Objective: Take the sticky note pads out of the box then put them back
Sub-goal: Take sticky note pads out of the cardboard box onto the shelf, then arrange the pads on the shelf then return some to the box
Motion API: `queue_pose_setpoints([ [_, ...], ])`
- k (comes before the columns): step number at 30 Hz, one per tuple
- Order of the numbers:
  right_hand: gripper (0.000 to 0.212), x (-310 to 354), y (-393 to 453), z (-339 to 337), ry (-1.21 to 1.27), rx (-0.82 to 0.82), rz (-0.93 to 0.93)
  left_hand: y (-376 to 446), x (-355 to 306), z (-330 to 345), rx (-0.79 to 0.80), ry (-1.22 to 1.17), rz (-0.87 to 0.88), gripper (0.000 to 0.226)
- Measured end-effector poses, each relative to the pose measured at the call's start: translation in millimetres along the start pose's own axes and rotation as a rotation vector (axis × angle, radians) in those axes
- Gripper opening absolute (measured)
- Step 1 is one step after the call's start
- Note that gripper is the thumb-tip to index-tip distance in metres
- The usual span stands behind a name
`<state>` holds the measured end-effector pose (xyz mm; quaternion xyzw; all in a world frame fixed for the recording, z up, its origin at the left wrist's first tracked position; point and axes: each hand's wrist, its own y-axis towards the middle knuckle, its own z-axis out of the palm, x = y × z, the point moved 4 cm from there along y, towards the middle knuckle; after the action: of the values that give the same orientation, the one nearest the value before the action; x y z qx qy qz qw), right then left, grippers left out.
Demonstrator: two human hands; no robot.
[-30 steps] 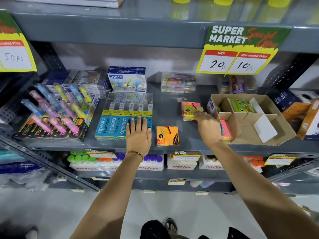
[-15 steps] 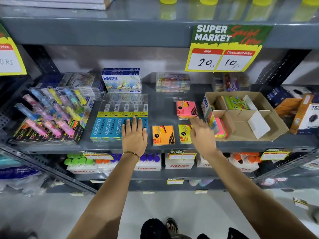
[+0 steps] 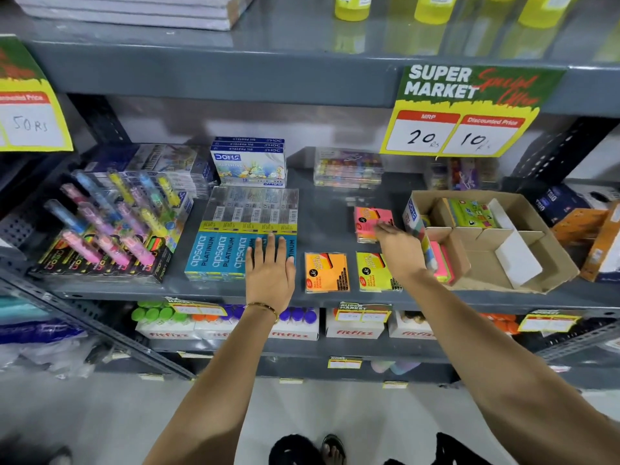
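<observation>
An open cardboard box [image 3: 543, 223] sits on the right of the grey shelf. A green pad [image 3: 469, 213] lies at its back, and pink and green pads [image 3: 442, 261] stand in its front-left compartment. Outside the box, an orange sticky note pad [image 3: 326, 271] and a yellow pad [image 3: 370, 270] lie side by side near the shelf's front edge. A pink pad stack [image 3: 369, 219] lies behind them. My right hand [image 3: 399, 246] reaches over the yellow pad, its fingertips touching the pink stack's right edge. My left hand [image 3: 270, 266] rests flat and open on the blue Apsara pencil boxes [image 3: 218, 253].
Highlighter packs [image 3: 110, 226] fill the shelf's left. Doms boxes [image 3: 250, 162] and clear cases [image 3: 349, 169] stand at the back. Orange and dark boxes [image 3: 583, 223] crowd the box's right side. A price sign [image 3: 469, 112] hangs from the shelf above.
My right hand carried the yellow pad from the pink stack forward, laid it next to the orange pad, let go, then moved back to the pink stack. My left hand stayed put.
</observation>
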<state>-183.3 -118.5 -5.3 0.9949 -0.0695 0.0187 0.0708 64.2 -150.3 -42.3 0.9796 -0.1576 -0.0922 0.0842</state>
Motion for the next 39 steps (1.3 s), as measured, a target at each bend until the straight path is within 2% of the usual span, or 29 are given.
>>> queue_pose_setpoints([
  [2,0.060,8,2,-7,0.021,-0.090,-0.019,-1,-1,-1,-0.007,-0.004,0.000,0.048],
  [6,0.060,48,5,-16,-0.005,-0.216,-0.197,0,0,0,-0.004,0.001,-0.002,0.048],
  [8,0.060,66,10,-12,-0.001,-0.146,-0.219,1,0,0,0.003,0.004,-0.007,0.048],
  [11,0.053,81,17,9,-0.072,0.066,-0.215,1,0,1,0.013,-0.005,-0.009,0.048],
  [14,0.048,83,18,19,-0.047,0.107,-0.212,1,0,1,0.012,-0.004,-0.009,0.048],
  [17,0.057,63,19,10,0.112,-0.012,-0.138,1,1,2,0.011,-0.010,-0.006,0.048],
  [19,0.060,37,21,5,0.114,-0.054,-0.013,1,0,3,0.019,-0.017,-0.011,0.049],
  [21,0.065,16,19,5,0.091,0.030,0.099,1,-1,3,0.014,-0.010,-0.015,0.048],
  [23,0.064,6,14,8,0.065,0.111,0.116,1,0,2,0.010,-0.011,-0.013,0.048],
  [28,0.065,0,1,0,0.015,0.026,0.023,0,0,2,0.005,-0.015,-0.006,0.048],
  [30,0.065,9,-6,-8,0.051,-0.085,-0.002,0,0,2,0.003,-0.009,-0.007,0.049],
  [34,0.060,53,-41,-16,0.100,-0.299,-0.232,1,0,3,0.019,0.004,-0.008,0.049],
  [37,0.069,84,-66,-4,0.098,-0.240,-0.346,1,0,3,0.023,-0.012,-0.005,0.049],
  [39,0.067,94,-74,5,0.038,-0.186,-0.365,1,0,3,0.019,-0.019,-0.002,0.049],
])
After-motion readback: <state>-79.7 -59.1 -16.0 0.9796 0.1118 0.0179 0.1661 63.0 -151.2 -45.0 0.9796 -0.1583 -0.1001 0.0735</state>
